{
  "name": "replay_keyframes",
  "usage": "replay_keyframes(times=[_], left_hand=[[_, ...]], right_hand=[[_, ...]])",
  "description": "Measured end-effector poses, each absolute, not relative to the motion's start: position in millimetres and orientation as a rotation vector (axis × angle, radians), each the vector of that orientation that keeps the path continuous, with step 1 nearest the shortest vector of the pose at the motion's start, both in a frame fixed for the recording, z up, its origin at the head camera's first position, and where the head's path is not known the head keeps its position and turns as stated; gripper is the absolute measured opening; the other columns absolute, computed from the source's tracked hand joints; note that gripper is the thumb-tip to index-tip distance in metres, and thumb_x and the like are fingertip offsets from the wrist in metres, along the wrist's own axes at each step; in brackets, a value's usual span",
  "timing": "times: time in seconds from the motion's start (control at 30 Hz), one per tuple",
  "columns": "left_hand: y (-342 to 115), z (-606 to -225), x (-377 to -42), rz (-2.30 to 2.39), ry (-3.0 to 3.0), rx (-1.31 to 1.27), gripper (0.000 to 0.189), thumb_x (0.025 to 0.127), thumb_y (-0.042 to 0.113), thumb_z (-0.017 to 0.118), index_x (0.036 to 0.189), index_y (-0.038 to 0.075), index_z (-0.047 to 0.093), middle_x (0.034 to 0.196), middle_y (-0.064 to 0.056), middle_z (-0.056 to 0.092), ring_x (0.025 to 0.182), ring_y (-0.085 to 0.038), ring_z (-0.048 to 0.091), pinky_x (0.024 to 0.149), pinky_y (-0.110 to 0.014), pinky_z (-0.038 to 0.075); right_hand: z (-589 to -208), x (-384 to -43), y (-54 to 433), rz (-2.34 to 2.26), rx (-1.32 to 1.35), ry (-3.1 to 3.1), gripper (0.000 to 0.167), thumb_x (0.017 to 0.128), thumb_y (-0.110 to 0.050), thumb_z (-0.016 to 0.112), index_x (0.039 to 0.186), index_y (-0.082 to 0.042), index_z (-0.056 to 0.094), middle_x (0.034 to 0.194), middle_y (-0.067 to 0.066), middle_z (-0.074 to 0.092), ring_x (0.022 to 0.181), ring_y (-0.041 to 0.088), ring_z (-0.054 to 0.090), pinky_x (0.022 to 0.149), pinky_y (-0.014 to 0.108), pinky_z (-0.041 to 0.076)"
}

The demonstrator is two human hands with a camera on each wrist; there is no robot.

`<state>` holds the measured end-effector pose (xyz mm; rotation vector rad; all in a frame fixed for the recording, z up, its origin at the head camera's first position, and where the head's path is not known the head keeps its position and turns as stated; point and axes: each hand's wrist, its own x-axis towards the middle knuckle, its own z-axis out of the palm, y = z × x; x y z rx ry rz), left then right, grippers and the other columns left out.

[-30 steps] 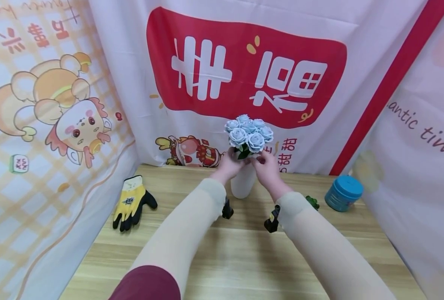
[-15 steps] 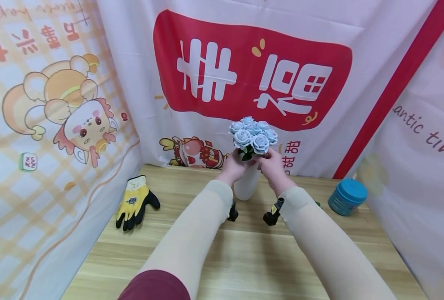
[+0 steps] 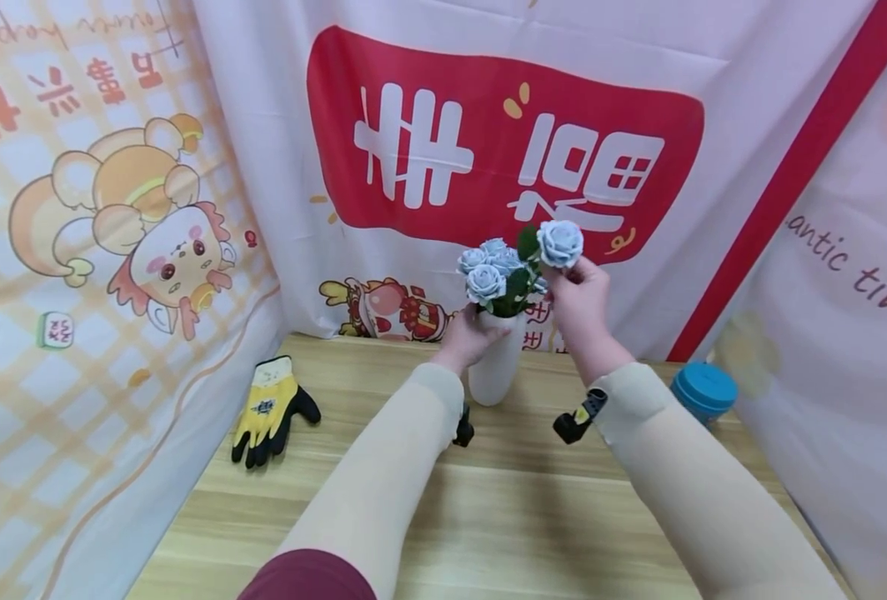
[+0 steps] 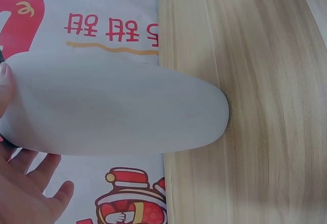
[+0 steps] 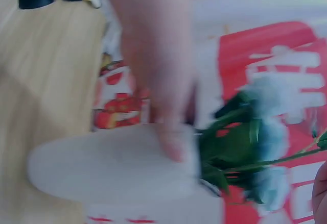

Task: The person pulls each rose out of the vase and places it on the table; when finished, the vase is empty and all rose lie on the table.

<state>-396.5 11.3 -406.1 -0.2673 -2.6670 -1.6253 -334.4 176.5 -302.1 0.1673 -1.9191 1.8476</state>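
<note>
A white vase [image 3: 494, 371] stands upright on the wooden table, with several light blue artificial roses [image 3: 486, 282] and green leaves in its mouth. My left hand [image 3: 466, 340] grips the vase near its rim; in the right wrist view its thumb lies on the vase wall. In the left wrist view the vase [image 4: 117, 106] covers part of that hand [image 4: 25, 191]. With my right hand [image 3: 584, 304] I pinch a single rose [image 3: 560, 243] just under its bloom, up and to the right of the others. Its lower stem is hidden in the head view.
A yellow and black work glove [image 3: 269, 412] lies on the table at the left. At the right, a blue-lidded jar [image 3: 704, 392] stands partly behind the right sleeve. Printed cloth hangs [image 3: 428, 33] behind and on both sides of the table.
My right hand has moved up and to the right from the vase rim, drawing one rose away from the bunch. The left hand stays at the vase.
</note>
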Motion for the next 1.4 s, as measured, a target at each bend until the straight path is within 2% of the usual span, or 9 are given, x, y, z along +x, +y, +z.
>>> replay_keyframes(times=[0.27, 0.37, 0.57, 0.7, 0.77, 0.93, 1.03, 1.2, 1.4], left_hand=[[8.7, -417.2, -404.9, -1.651, -2.682, -0.229, 0.093, 0.085, 0.048, 0.076, 0.157, 0.015, 0.027, 0.155, -0.007, 0.037, 0.138, -0.027, 0.039, 0.11, -0.043, 0.036], [7.3, -419.0, -406.5, -1.65, -2.671, -0.22, 0.092, 0.085, 0.048, 0.076, 0.156, 0.014, 0.028, 0.155, -0.008, 0.037, 0.139, -0.028, 0.038, 0.111, -0.044, 0.034], [6.5, -418.9, -405.4, -1.656, -2.654, -0.225, 0.09, 0.086, 0.046, 0.075, 0.156, 0.014, 0.029, 0.155, -0.008, 0.038, 0.138, -0.027, 0.038, 0.111, -0.043, 0.034], [6.7, -416.0, -402.8, -1.671, -2.667, -0.211, 0.09, 0.086, 0.047, 0.074, 0.157, 0.017, 0.027, 0.156, -0.005, 0.036, 0.14, -0.025, 0.037, 0.111, -0.042, 0.034], [6.7, -413.9, -401.4, -1.665, -2.666, -0.214, 0.09, 0.087, 0.047, 0.074, 0.157, 0.017, 0.026, 0.157, -0.005, 0.035, 0.14, -0.025, 0.036, 0.112, -0.042, 0.033], [9.2, -408.9, -400.1, -1.652, -2.66, -0.239, 0.088, 0.088, 0.044, 0.073, 0.157, 0.016, 0.027, 0.156, -0.006, 0.035, 0.14, -0.026, 0.036, 0.112, -0.042, 0.032], [12.1, -407.7, -401.3, -1.669, -2.67, -0.229, 0.088, 0.088, 0.043, 0.074, 0.157, 0.017, 0.027, 0.157, -0.005, 0.034, 0.141, -0.025, 0.034, 0.113, -0.043, 0.032], [14.4, -408.6, -401.3, -1.642, -2.686, -0.216, 0.087, 0.088, 0.044, 0.073, 0.157, 0.018, 0.026, 0.157, -0.004, 0.034, 0.141, -0.025, 0.035, 0.112, -0.041, 0.032], [15.1, -408.6, -397.0, -1.62, -2.677, -0.249, 0.086, 0.09, 0.043, 0.071, 0.157, 0.015, 0.025, 0.157, -0.006, 0.034, 0.141, -0.025, 0.035, 0.112, -0.041, 0.032]], right_hand=[[-244.1, -290.0, 204.8, 1.857, 0.337, -1.758, 0.034, 0.09, -0.021, 0.074, 0.123, -0.014, 0.072, 0.122, 0.007, 0.066, 0.084, 0.02, 0.055, 0.062, 0.023, 0.048], [-228.1, -272.3, 223.8, 1.873, 0.338, -1.748, 0.038, 0.087, -0.021, 0.077, 0.124, -0.012, 0.071, 0.124, 0.008, 0.065, 0.093, 0.02, 0.055, 0.064, 0.021, 0.05], [-231.4, -240.7, 279.0, 1.749, 0.23, -1.97, 0.046, 0.09, -0.023, 0.073, 0.134, -0.014, 0.064, 0.134, 0.003, 0.06, 0.11, 0.02, 0.052, 0.073, 0.014, 0.052], [-259.7, -232.5, 322.9, 1.526, 0.099, -2.251, 0.043, 0.097, -0.025, 0.064, 0.137, -0.009, 0.06, 0.121, -0.006, 0.063, 0.102, 0.016, 0.054, 0.07, 0.013, 0.051], [-280.8, -231.1, 344.7, 1.393, 0.039, -2.383, 0.041, 0.1, -0.027, 0.06, 0.136, -0.007, 0.06, 0.108, -0.013, 0.063, 0.09, 0.013, 0.055, 0.065, 0.017, 0.05], [-351.5, -232.9, 392.1, 1.29, -0.081, -2.53, 0.038, 0.099, -0.028, 0.062, 0.12, 0.003, 0.059, 0.09, -0.019, 0.061, 0.077, 0.006, 0.056, 0.059, 0.022, 0.051], [-396.6, -235.3, 415.1, 1.255, -0.189, -2.618, 0.041, 0.099, -0.029, 0.062, 0.116, 0.007, 0.056, 0.087, -0.01, 0.063, 0.072, 0.006, 0.056, 0.057, 0.026, 0.051], [-461.0, -238.9, 447.2, 1.246, -0.28, -2.788, 0.042, 0.102, -0.025, 0.057, 0.117, 0.014, 0.055, 0.099, 0.013, 0.063, 0.076, 0.012, 0.058, 0.062, 0.03, 0.053], [-512.8, -242.7, 464.9, 1.159, -0.32, -2.924, 0.028, 0.096, -0.014, 0.061, 0.103, 0.013, 0.061, 0.094, 0.017, 0.064, 0.08, 0.022, 0.059, 0.064, 0.034, 0.051]])
